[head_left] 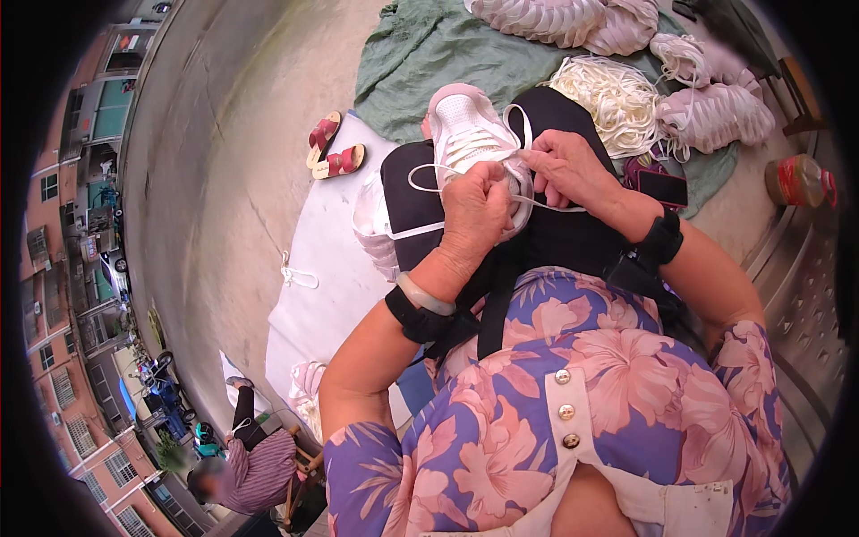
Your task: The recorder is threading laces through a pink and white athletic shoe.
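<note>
A pale pink and white sneaker (463, 109) rests on my lap over black cloth, its toe pointing away from me. White shoelace (469, 148) runs crosswise through its eyelets, and loose loops stand out on both sides. At the shoe's upper left opening, my left hand (477, 204) is closed in a pinch on the lace. My right hand (573, 168) pinches the lace on the right side of the tongue, close to my left fingers. A lace end trails below the right hand. The fingers partly hide the shoe's collar and top eyelets.
A heap of white laces (608, 100) lies on green cloth (420, 58) beyond my knees, with stacked pink shoes (716, 116) nearby. Red sandals (336, 148), a dark phone (662, 188) and a plastic jug (796, 181) surround me. A seated person (259, 470) is at lower left.
</note>
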Demonstrator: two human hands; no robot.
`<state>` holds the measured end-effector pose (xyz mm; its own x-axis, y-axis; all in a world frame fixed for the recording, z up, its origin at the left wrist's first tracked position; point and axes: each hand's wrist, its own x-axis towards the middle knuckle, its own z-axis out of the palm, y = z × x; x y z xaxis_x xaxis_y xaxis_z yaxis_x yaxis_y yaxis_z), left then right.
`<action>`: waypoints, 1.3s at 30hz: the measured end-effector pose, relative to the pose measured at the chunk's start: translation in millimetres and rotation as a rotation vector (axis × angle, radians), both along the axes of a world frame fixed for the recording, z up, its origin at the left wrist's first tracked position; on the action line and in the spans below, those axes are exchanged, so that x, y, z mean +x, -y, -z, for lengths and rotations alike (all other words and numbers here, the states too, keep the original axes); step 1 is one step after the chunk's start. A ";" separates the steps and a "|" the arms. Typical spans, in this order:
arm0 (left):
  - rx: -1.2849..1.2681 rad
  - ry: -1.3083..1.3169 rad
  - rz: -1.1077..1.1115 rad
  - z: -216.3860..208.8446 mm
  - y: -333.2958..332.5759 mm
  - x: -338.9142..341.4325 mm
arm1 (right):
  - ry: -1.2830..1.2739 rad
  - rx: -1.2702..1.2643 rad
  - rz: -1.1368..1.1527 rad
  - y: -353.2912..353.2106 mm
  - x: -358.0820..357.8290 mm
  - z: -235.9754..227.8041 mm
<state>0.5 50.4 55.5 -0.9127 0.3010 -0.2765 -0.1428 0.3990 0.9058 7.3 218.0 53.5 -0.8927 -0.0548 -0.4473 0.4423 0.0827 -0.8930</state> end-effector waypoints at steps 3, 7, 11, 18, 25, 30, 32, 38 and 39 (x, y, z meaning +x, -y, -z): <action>0.020 0.086 0.000 3.0 0.4 -5.3 | -0.005 -0.017 -0.008 3.7 -4.3 4.6; 0.163 0.224 -0.033 3.7 -7.3 -6.4 | -0.015 -0.085 0.003 1.2 -5.4 11.9; 0.174 0.273 -0.046 6.5 -10.4 -8.4 | -0.042 -0.112 0.010 6.7 -3.3 17.8; 0.139 0.297 0.003 -7.9 -0.7 -10.6 | -0.026 -0.148 0.067 7.4 -2.7 1.8; -0.156 0.502 0.279 -47.3 88.1 -3.0 | 0.112 -0.132 0.045 -2.3 -2.4 2.6; -0.094 0.539 0.179 -30.0 112.0 19.1 | 0.122 -0.075 0.035 0.1 -5.7 0.2; -0.125 0.534 0.189 -23.9 113.1 23.5 | 0.141 -0.073 0.043 -0.8 -7.7 -0.3; -0.035 0.533 0.138 -22.4 120.8 16.2 | 0.090 -0.136 0.139 -3.2 -9.2 8.2; 0.004 0.486 0.085 -21.0 124.5 12.1 | 0.081 -0.131 0.179 -4.8 -8.2 7.3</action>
